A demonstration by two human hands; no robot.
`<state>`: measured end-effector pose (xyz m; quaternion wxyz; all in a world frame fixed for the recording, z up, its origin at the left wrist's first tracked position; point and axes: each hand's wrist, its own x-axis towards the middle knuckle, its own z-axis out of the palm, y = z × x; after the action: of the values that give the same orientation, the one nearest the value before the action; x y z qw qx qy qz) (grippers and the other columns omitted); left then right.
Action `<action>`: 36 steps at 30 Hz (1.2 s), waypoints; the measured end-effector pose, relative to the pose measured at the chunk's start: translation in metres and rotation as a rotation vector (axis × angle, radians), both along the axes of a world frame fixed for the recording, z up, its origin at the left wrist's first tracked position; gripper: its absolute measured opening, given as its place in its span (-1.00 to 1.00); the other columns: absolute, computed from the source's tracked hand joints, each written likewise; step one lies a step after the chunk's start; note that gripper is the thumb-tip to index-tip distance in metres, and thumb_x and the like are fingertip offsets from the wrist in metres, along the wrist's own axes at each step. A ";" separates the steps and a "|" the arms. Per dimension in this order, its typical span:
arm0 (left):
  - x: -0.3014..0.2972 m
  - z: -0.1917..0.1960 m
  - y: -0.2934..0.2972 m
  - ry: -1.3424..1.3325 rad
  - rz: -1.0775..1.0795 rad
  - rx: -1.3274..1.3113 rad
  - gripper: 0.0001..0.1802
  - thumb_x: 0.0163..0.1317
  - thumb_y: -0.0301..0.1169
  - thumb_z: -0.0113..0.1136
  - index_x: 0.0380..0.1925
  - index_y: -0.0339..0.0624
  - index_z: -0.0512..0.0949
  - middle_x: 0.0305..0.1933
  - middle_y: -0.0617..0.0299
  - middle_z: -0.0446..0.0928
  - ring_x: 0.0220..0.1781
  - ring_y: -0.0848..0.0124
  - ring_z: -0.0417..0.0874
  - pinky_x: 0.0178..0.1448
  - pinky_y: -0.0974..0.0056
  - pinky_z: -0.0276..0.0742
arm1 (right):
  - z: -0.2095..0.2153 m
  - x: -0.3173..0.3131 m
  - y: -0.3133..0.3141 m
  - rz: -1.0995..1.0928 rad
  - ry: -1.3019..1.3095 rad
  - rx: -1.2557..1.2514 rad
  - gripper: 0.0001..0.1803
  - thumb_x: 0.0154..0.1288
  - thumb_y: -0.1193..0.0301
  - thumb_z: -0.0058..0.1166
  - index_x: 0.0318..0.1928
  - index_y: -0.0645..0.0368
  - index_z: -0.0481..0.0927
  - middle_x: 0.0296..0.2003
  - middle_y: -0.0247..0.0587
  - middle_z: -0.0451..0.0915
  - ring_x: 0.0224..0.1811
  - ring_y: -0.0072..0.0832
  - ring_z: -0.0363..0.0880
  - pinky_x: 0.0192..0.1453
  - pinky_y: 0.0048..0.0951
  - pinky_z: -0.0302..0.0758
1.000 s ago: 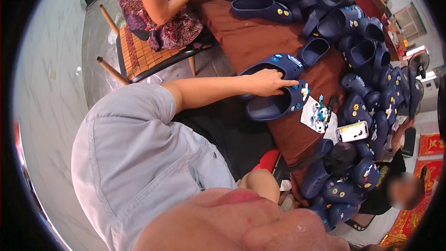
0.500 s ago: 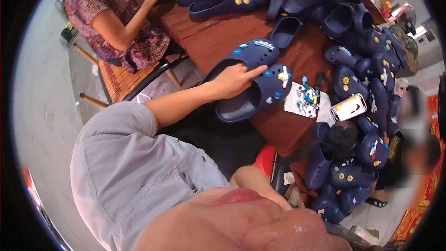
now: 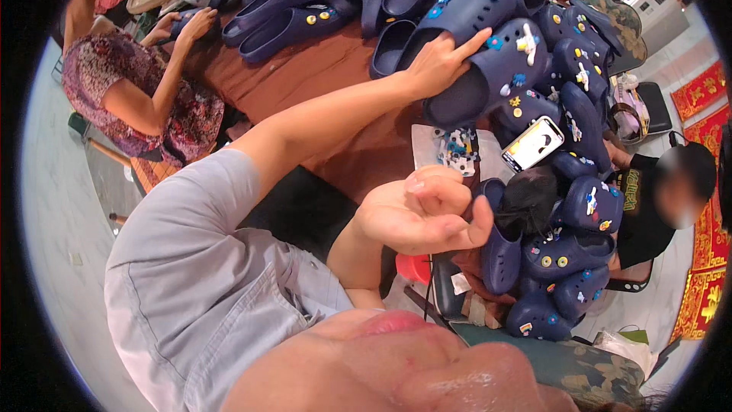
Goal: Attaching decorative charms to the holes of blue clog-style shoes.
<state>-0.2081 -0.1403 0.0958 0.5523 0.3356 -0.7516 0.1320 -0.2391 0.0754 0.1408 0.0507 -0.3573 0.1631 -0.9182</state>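
Note:
My left hand (image 3: 436, 67) holds a pair of navy clogs side by side over the brown-covered table. Its index finger stretches out between them, and the other fingers are partly hidden inside. Letter and blue charms decorate the farther clog (image 3: 465, 21); a white figure charm and small blue ones sit on the nearer clog (image 3: 499, 80). Lower in the view, my right hand (image 3: 423, 214) is raised with fingers loosely bent and partly apart, and nothing visible in it. Beyond it, a heap of small charms (image 3: 460, 151) lies on a white sheet (image 3: 427, 149).
A lit phone (image 3: 532, 143) leans among several decorated clogs (image 3: 568, 252) at right, beside a black bundle (image 3: 526, 202). More navy clogs (image 3: 286, 34) are piled along the far side. A co-worker (image 3: 137, 91) handles a clog at left; another person (image 3: 656, 206) sits at right.
My left hand has carried the clog pair to the right and farther up, near the piled clogs. My right hand has risen into view. The whole view has shifted somewhat.

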 end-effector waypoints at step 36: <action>0.155 0.043 -0.104 -0.262 0.314 -0.230 -0.63 0.01 -0.53 0.35 -0.10 -0.10 0.68 -0.21 0.03 0.68 -0.15 -0.03 0.70 -0.03 0.06 0.63 | -0.067 -0.053 -0.044 0.104 -0.131 0.638 -0.76 0.57 0.43 -0.17 -0.12 0.38 0.51 -0.53 -0.32 0.39 -0.51 -0.62 0.30 -0.38 -0.58 0.22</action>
<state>-0.0532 -0.2441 0.1388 0.4575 0.3632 -0.7354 0.3436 -0.2921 0.0317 0.0739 0.2173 -0.2716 0.4205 -0.8380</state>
